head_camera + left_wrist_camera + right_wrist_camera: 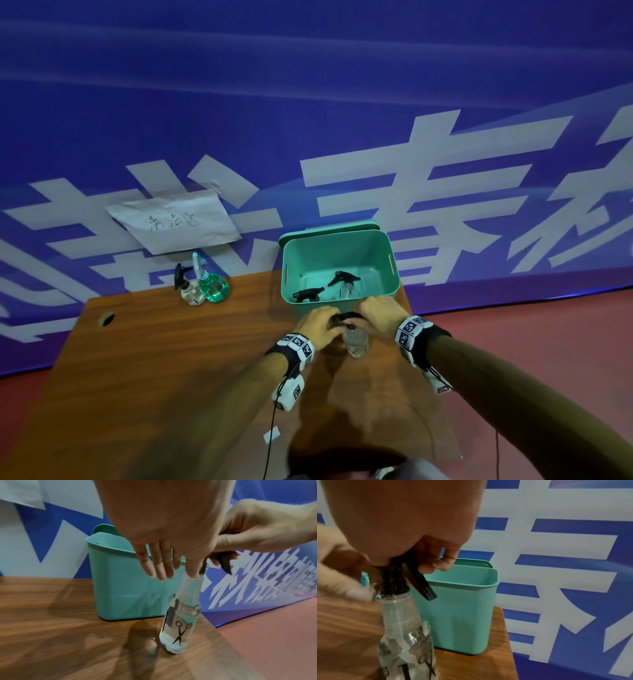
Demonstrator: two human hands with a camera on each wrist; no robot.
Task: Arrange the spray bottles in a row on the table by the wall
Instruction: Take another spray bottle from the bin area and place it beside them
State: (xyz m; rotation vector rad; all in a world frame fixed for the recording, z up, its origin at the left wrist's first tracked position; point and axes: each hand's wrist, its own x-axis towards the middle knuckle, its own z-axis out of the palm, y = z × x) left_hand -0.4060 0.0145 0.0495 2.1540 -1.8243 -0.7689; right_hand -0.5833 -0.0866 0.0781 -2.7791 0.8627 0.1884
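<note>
A clear spray bottle (355, 342) (180, 622) (406, 635) with a scissors print and a black trigger head stands upright on the wooden table (171, 359), just in front of the green bin (390, 253). My right hand (378, 313) (428, 555) grips the black head from above, and the trigger pokes out below its fingers. My left hand (322, 325) (171, 540) holds the collar from the left, index finger on the neck, the other fingers straight. Two more black-headed bottles (344, 281) (308, 294) lie inside the bin.
By the wall at the back left stand a clear bottle (191, 291) and a round green bottle (215, 287), touching, under a paper sign (173, 221). The table's right edge runs close beside the held bottle. A cable hole (107, 318) is at the far left.
</note>
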